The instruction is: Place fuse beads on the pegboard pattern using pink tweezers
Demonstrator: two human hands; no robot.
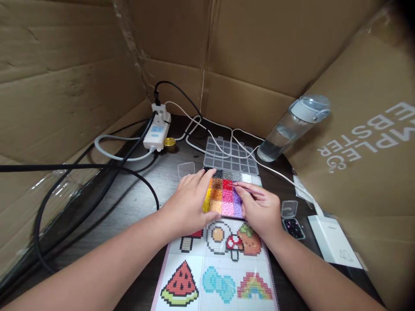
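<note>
A compartment box of small coloured beads (pixel 227 196) lies in front of me, its clear gridded lid (pixel 231 157) folded back behind it. My left hand (pixel 191 203) spans the box's left side, fingers at the far corner and thumb along the near edge, gripping it. Pinched in my right hand (pixel 261 211) are pink tweezers (pixel 254 190), their tips over the red beads (pixel 227 184). Whether a bead is between the tips is too small to tell. Nearer me lies a pattern sheet (pixel 198 270) with pixel pictures, and a red-and-white mushroom (pixel 234 247) overlaps two of them.
A small clear case of dark beads (pixel 293 227) and a white power bank (pixel 335 242) sit at right. Behind are a water bottle (pixel 285 134), a power strip (pixel 158 131), a gold cup (pixel 170 144) and loose cables. Cardboard walls (pixel 253 56) enclose the dark table.
</note>
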